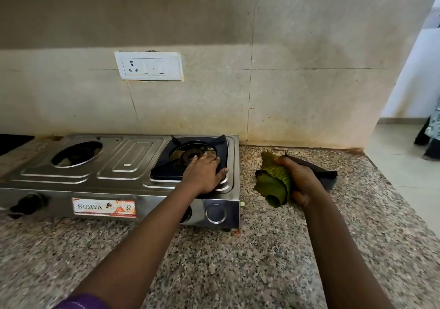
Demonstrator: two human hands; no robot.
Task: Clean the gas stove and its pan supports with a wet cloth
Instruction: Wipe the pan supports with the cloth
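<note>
Head view: stove (123, 165) on the desk (238, 261), long axis left to right, knobs facing the camera. Left hand (204, 173) flat on the right pan support (221, 142), fingers (215, 159) spread and straight, tips beside the burner (190, 154). Right of those fingers, off the stove: right hand (301, 180) with fingers curled around a bunched green cloth (273, 182), just above the desk. Second support (319, 169) lying behind that hand. Left burner hole (77, 154) bare.
</note>
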